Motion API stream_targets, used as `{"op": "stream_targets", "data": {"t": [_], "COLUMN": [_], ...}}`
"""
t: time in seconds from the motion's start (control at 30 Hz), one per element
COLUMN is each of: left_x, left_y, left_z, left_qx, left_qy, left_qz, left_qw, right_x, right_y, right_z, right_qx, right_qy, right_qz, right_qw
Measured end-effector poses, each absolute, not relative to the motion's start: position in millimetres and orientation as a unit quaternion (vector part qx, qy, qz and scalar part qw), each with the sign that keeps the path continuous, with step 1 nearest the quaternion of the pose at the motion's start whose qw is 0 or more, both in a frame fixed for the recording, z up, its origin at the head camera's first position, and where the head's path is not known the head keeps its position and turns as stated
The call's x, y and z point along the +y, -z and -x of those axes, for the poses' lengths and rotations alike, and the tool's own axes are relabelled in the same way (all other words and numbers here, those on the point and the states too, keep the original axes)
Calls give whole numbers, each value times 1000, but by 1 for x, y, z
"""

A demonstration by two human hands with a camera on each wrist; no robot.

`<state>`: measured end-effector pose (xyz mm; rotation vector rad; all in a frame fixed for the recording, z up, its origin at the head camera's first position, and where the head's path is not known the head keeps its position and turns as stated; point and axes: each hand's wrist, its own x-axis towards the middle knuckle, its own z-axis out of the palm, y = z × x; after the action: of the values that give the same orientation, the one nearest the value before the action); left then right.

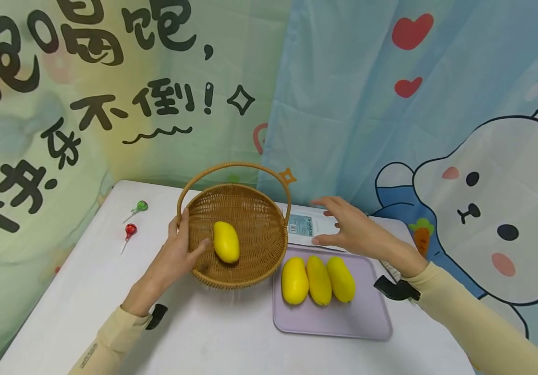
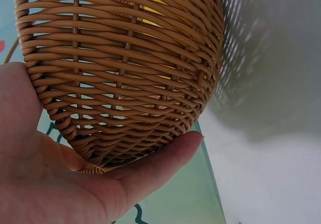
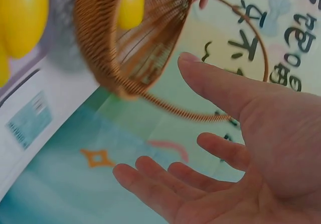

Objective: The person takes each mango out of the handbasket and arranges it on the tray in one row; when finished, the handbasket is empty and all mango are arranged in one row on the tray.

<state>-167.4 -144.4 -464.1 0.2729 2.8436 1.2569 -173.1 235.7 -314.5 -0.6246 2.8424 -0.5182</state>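
Observation:
A brown wicker basket with a tall arched handle stands tilted in the head view, its open mouth facing the camera. Inside it lies one yellow mango-like fruit. My left hand grips the basket's left rim, the thumb over the inner side and the fingers outside. In the left wrist view the woven wall fills much of the picture, its shadow falling on the table. My right hand is held apart from the basket, to its right, with thumb and fingers spread and nothing between them.
Three more yellow fruits lie side by side on a lilac tray at right. Behind the tray is a white packet with a teal label. A green lollipop and a red lollipop lie at left. Printed curtains hang behind the table.

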Motion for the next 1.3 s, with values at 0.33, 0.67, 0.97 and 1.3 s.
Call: {"op": "stream_targets", "data": {"t": [0.33, 0.67, 0.97, 1.3], "left_x": [-143, -141, -143, -142], "left_y": [463, 462, 461, 463], "left_z": [168, 168, 167, 167], "left_qx": [910, 911, 911, 914], "left_qy": [-406, -404, -403, -396], "left_qz": [-84, -86, -88, -93], "left_qw": [10, 9, 14, 2], "right_x": [179, 127, 88, 65], "right_y": [312, 318, 334, 370], "right_z": [184, 199, 217, 235], "right_qx": [939, 924, 917, 917], "right_qy": [179, 176, 148, 120], "right_qz": [273, 311, 325, 300], "right_qw": [106, 139, 179, 232]}}
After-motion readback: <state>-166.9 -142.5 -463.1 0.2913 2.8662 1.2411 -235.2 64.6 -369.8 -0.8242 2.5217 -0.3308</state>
